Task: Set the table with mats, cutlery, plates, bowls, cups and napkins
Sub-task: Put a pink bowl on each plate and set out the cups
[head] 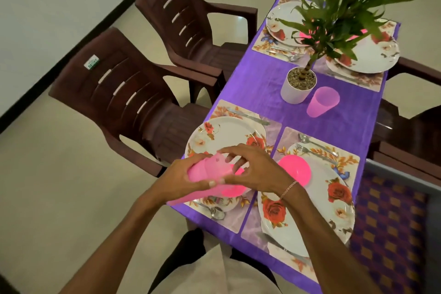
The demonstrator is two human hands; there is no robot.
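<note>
My left hand [188, 179] grips a stack of pink plastic cups [210, 169] lying sideways above the near left place setting. My right hand [253, 169] reaches over the stack's open end, its fingers curled on the rim of the outermost cup. Under the hands lies a floral plate [224, 136] with a pink bowl [231, 190] on it. On the near right plate [317, 210] sits another pink bowl [297, 169]. One pink cup [322, 101] stands alone mid-table. Floral mats [262, 212] carry spoons, forks and knives [317, 144].
A potted plant in a white pot [298, 86] stands at the table's middle, its leaves covering two far plates [284, 21]. The purple tablecloth [260, 79] covers the table. Two brown plastic chairs [124, 93] stand on the left, others on the right.
</note>
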